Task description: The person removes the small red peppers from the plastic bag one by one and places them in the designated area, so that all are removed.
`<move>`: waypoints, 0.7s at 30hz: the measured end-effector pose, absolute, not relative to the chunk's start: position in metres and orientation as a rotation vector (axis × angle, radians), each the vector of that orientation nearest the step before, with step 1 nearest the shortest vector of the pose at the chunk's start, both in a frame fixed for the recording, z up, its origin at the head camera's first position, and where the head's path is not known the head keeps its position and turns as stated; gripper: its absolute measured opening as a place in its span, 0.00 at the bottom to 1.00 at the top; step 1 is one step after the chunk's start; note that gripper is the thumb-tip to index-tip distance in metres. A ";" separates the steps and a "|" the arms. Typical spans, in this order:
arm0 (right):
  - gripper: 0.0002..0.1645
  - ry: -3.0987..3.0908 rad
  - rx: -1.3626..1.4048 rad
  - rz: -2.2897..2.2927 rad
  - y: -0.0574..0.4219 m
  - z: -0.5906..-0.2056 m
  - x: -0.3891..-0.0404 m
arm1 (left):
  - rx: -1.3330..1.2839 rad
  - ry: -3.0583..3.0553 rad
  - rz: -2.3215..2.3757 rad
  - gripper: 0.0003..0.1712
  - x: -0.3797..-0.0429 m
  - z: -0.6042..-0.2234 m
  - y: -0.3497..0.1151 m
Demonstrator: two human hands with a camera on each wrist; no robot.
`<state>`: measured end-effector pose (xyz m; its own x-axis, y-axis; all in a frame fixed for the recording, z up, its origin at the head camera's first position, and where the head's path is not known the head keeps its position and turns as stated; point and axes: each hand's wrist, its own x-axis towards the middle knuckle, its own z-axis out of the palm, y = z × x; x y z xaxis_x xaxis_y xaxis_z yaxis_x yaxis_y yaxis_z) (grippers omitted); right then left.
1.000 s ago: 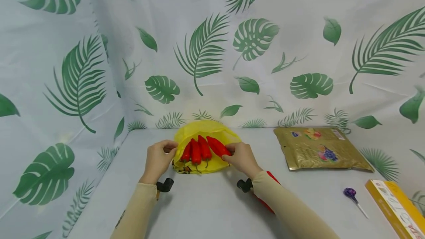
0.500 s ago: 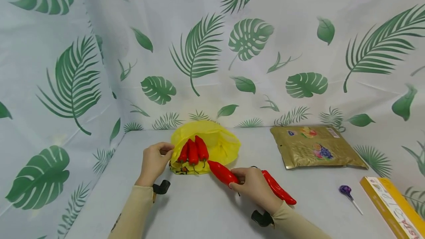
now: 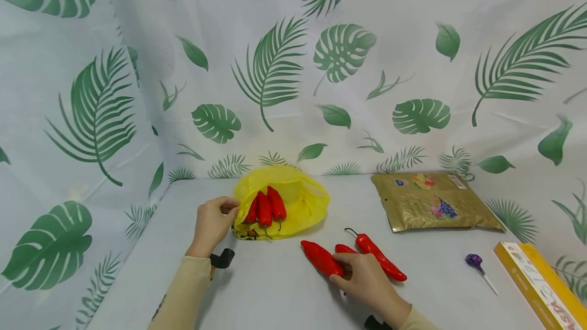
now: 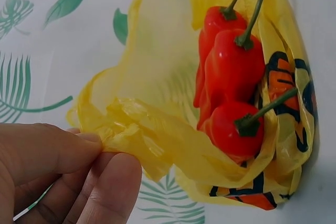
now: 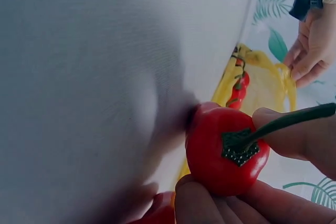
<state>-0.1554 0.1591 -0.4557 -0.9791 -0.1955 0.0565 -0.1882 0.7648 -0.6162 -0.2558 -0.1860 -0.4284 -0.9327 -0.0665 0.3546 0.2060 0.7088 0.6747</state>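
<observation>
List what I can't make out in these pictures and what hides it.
Head view: one red chili pepper is mostly covered by the right hand.
Head view: the yellow carton is cut off by the frame edge.
Head view: fine print on the gold pouch is too small to read.
Left wrist view: folds break up the lettering on the yellow plastic bag.
Right wrist view: a red thing is cut off by the bottom edge.

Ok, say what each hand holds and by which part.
Left hand: the yellow bag, pinched at its rim. Right hand: a red pepper, gripped near its stem end.
</observation>
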 end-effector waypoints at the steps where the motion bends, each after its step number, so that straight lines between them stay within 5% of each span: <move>1: 0.29 2.958 -0.313 -1.015 0.159 -0.456 -0.154 | -0.110 -2.564 -1.079 0.06 -0.256 -0.428 -0.185; 21: 0.25 3.077 -0.222 -0.801 0.154 -0.444 -0.148 | -0.107 -2.556 -1.099 0.06 -0.254 -0.425 -0.180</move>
<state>-0.1482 0.1542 -0.4443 -0.9893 -0.1231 0.0787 -0.1459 0.8641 -0.4816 -0.2541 -0.1796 -0.4252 -0.9342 -0.0698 0.3500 0.2060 0.6952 0.6886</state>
